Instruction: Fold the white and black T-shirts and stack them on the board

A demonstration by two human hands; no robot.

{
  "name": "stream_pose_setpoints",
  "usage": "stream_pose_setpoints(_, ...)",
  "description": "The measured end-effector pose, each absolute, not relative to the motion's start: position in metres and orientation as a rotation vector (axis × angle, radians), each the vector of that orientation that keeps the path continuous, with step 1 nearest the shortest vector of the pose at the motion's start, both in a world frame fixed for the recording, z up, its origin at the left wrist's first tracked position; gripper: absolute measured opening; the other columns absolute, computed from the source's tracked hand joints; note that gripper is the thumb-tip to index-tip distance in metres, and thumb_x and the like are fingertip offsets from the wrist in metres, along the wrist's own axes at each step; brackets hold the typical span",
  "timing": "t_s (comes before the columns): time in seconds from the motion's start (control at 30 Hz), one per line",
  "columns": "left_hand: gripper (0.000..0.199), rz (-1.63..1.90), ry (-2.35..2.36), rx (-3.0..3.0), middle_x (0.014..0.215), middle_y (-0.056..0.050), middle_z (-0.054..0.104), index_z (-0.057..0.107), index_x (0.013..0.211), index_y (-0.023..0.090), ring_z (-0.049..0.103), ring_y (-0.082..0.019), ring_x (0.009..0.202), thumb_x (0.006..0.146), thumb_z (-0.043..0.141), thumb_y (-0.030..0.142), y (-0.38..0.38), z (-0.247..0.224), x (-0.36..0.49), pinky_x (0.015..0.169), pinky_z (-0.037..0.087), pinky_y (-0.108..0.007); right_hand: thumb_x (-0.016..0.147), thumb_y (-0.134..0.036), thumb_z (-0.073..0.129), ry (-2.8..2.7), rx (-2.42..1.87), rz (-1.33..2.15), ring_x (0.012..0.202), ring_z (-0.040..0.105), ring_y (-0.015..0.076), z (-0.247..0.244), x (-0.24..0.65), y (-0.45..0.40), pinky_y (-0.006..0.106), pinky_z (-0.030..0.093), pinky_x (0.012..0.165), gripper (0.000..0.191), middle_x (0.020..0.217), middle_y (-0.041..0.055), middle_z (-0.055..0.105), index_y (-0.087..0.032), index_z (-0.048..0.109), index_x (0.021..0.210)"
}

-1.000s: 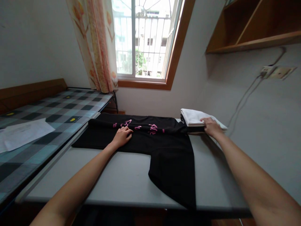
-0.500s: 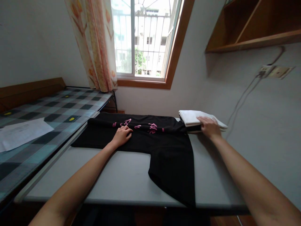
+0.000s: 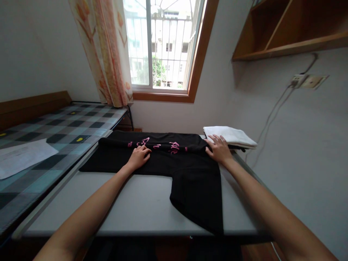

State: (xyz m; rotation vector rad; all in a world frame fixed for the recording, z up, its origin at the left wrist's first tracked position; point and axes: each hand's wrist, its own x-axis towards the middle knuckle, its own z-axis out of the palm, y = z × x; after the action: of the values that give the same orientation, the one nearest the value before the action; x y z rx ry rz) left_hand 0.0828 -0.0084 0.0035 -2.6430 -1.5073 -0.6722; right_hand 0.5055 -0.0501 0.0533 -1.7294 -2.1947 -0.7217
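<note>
Black shirt (image 3: 165, 163), print (image 3: 173, 145) partly hidden, left hand (image 3: 139, 157) curled (grip unclear), right hand (image 3: 219, 150) spread

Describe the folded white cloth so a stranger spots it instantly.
Near the barred window stands a pale grey table. At its far right corner, beside a black garment with pink lettering, lies the folded white cloth, bright white against the dark fabric beneath.

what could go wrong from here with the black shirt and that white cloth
The folded white cloth, at the far right of the table, seems to jut past its edge; the right hand, right by it, might nudge it off. The sleeve of the black shirt reaches the near edge and could catch there.
</note>
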Motion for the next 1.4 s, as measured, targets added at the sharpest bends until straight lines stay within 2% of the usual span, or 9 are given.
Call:
stream_pose_setpoints(0.23,0.028,-0.687,-1.551,-2.609,0.106,-0.008,0.060,0.066,0.108,0.022,0.055,-0.023,0.102,0.088,0.049,0.032,-0.010,0.006,0.085,0.089,0.043,-0.037,0.094,-0.039,0.037,-2.065,-1.735,-0.425,0.127,0.043,0.0296,0.033,0.444,-0.043,0.048,0.028,0.108,0.044,0.134,0.0131,0.054,-0.019,0.065,0.121)
stream_pose_setpoints(0.4,0.037,-0.734,-1.646,-2.378,0.123,-0.013,0.055,0.063,0.119,0.020,0.049,-0.027,0.117,0.091,0.047,0.037,-0.009,0.010,0.079,0.098,0.038,-0.042,0.093,-0.040,0.041,-2.098,-1.776,-0.197,0.126,0.046,0.0266,0.005,0.423,-0.043,0.042,0.029,0.109,0.047,0.135,0.0141,0.054,-0.014,0.060,0.127)
stream_pose_setpoints(0.5,0.049,-0.666,-1.786,-2.255,0.142,-0.014,0.042,0.054,0.134,0.021,0.029,-0.035,0.136,0.091,0.045,0.044,-0.006,0.011,0.069,0.108,0.028,-0.052,0.093,-0.039,0.042,-2.105,-1.776,-0.155,0.128,0.046,0.0257,0.000,0.424,-0.045,0.042,0.029,0.110,0.048,0.138,0.0125,0.053,-0.016,0.057,0.132)
stream_pose_setpoints(0.6,0.069,-0.493,-2.077,-2.203,0.155,-0.012,0.025,0.036,0.148,0.025,0.006,-0.047,0.142,0.088,0.040,0.061,-0.001,0.010,0.060,0.106,0.016,-0.070,0.094,-0.041,0.039,-2.091,-1.779,-0.183,0.131,0.042,0.0261,-0.001,0.430,-0.047,0.043,0.030,0.110,0.049,0.141,0.0127,0.050,-0.017,0.056,0.133)
stream_pose_setpoints(0.73,0.083,-0.337,-2.233,-2.258,0.160,-0.008,0.012,0.016,0.153,0.030,-0.003,-0.050,0.141,0.084,0.032,0.073,0.001,0.009,0.058,0.101,0.010,-0.078,0.094,-0.044,0.037,-2.169,-1.820,-0.133,0.138,0.033,0.0282,-0.003,0.434,-0.050,0.046,0.027,0.112,0.054,0.148,0.0140,0.042,-0.016,0.049,0.140)
stream_pose_setpoints(0.97,0.080,-0.327,-2.208,-2.256,0.161,-0.006,0.008,0.013,0.153,0.035,-0.002,-0.050,0.141,0.085,0.032,0.072,-0.001,0.011,0.061,0.099,0.012,-0.079,0.093,-0.054,0.033,-2.239,-1.935,-0.075,0.146,0.010,0.0308,-0.006,0.429,-0.052,0.053,0.015,0.115,0.067,0.159,0.0100,0.020,-0.023,0.027,0.152)
stream_pose_setpoints(1.13,0.078,-0.302,-2.203,-2.308,0.161,-0.003,0.007,0.012,0.152,0.037,-0.001,-0.051,0.141,0.085,0.031,0.071,-0.018,0.013,0.053,0.099,0.012,-0.079,0.092,-0.061,0.032,-2.153,-2.161,-0.039,0.145,0.001,0.0395,0.002,0.419,-0.060,0.068,0.009,0.109,0.074,0.161,0.0126,0.006,-0.026,0.013,0.154)
stream_pose_setpoints(1.3,0.076,-0.233,-2.180,-2.325,0.161,-0.004,0.008,0.015,0.152,0.037,0.004,-0.052,0.140,0.086,0.032,0.070,-0.049,0.011,0.034,0.100,0.016,-0.077,0.091,-0.061,0.034,-2.211,-2.099,0.002,0.145,0.002,0.0397,0.003,0.408,-0.082,0.066,0.016,0.108,0.071,0.160,0.0125,0.011,-0.028,0.020,0.153)
stream_pose_setpoints(1.4,0.073,-0.179,-2.187,-2.294,0.161,-0.005,0.009,0.015,0.152,0.037,0.005,-0.051,0.141,0.087,0.035,0.066,-0.067,0.008,0.020,0.100,0.018,-0.076,0.089,-0.063,0.038,-2.095,-2.082,-0.096,0.143,0.006,0.0443,-0.002,0.402,-0.100,0.067,0.019,0.107,0.072,0.161,0.0095,0.011,-0.032,0.024,0.152)
